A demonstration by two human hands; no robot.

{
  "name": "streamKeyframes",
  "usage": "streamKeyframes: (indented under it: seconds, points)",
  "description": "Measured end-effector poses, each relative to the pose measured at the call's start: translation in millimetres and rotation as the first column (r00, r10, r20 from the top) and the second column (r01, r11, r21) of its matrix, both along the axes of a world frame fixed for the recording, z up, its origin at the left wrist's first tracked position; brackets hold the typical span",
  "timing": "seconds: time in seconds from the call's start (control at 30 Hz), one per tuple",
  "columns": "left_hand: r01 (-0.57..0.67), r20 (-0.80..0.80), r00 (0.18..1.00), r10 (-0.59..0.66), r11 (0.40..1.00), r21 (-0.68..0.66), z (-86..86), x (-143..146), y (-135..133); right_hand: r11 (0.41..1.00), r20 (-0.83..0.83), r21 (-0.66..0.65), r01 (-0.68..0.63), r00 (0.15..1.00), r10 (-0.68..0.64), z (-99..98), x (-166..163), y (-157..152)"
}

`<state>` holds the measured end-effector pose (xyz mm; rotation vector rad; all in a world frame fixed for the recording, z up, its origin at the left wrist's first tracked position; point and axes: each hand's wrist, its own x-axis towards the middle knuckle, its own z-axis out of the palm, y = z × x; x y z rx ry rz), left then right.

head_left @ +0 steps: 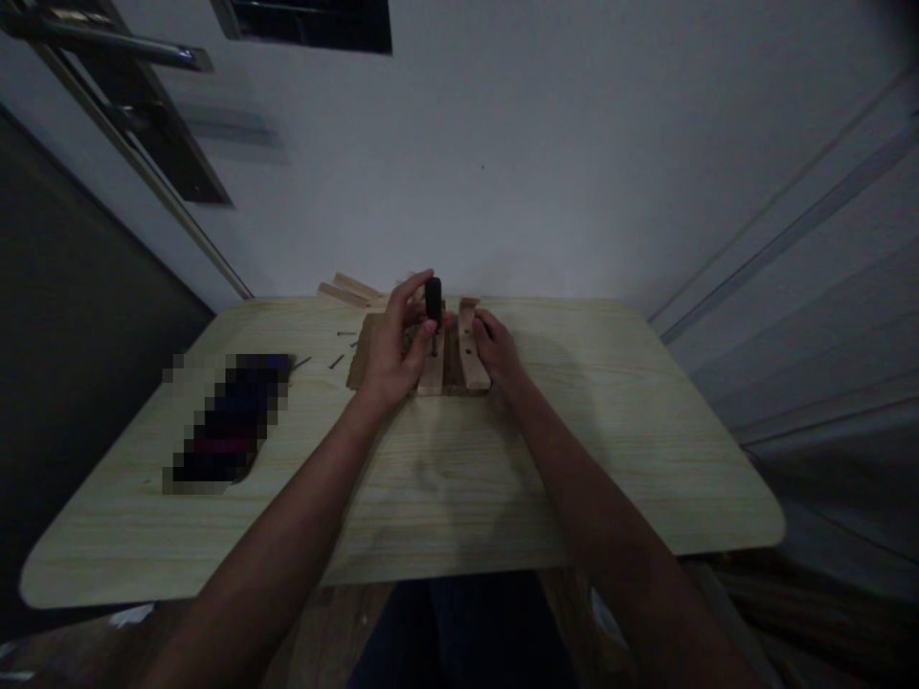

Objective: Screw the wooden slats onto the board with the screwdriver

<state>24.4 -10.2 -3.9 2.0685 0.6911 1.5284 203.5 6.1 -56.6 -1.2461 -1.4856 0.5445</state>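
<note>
My left hand point(396, 352) is closed around a screwdriver with a black handle point(433, 299), held upright. Its thin shaft points down at a light wooden strip point(431, 380); whether the tip sits in a screw is too small to tell. My right hand point(497, 346) grips the outer side of a second wooden strip point(472, 356), which has dark holes in it. Both strips lie roughly parallel, with a gap between them, over a brown cardboard-like piece point(361, 356).
Loose screws point(337, 362) are scattered left of the cardboard. More wooden strips point(351, 291) lie at the back edge of the table point(646, 431). A pixelated dark object point(230, 421) rests at the left. A white door with a metal handle point(144, 48) stands behind the table.
</note>
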Motion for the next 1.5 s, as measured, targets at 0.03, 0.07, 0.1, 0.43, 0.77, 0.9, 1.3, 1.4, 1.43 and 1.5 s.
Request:
streamKeyframes:
  seconds: [0.03,0.07,0.1,0.43,0.77,0.9,1.3,1.4,1.43,1.5]
  points:
    - [-0.003,-0.004,1.0,0.003,1.0,0.001,0.5,-0.1,-0.9,1.0,-0.007,0.002,0.0,1.0,0.0,-0.3,0.0,0.1]
    - [-0.005,-0.006,1.0,0.005,1.0,0.001,0.7,-0.1,-1.5,1.0,-0.014,0.002,-0.002,1.0,0.002,-0.5,0.0,0.2]
    - [-0.009,-0.007,1.0,0.009,1.0,0.003,0.6,-0.1,-1.7,1.0,-0.02,0.003,-0.006,1.0,0.006,-0.8,-0.1,0.2]
    - [-0.188,0.059,0.982,0.181,0.971,0.145,-4.6,-0.1,12.9,1.0,-0.012,-0.006,0.002,1.0,-0.003,-2.2,0.8,2.5]
    - [-0.193,-0.019,0.98,0.196,0.976,0.102,-5.0,-2.7,10.0,1.0,-0.021,-0.012,0.017,1.0,-0.017,0.3,-1.0,-0.9]
    - [-0.203,-0.048,0.977,0.208,0.976,0.084,-5.0,-3.9,8.7,1.0,-0.021,-0.009,-0.006,1.0,0.006,0.4,0.6,-0.9]
    - [-0.073,-0.082,0.994,0.077,0.996,0.048,4.9,-3.3,-1.8,1.0,-0.026,-0.004,0.003,1.0,-0.003,1.7,-0.3,-1.0]
    - [-0.069,-0.064,0.995,0.075,0.993,0.091,3.9,-1.7,1.6,1.0,-0.039,-0.016,0.003,0.999,-0.003,2.5,-0.6,-1.6]
    - [-0.08,-0.052,0.995,0.086,0.991,0.109,2.8,-1.2,3.6,1.0,-0.043,-0.018,0.002,0.999,-0.003,2.6,-0.7,-1.7]
    - [-0.117,-0.033,0.992,0.123,0.984,0.136,-0.4,-0.7,8.3,1.0,-0.042,-0.02,0.002,0.999,-0.003,2.6,-0.8,-1.4]
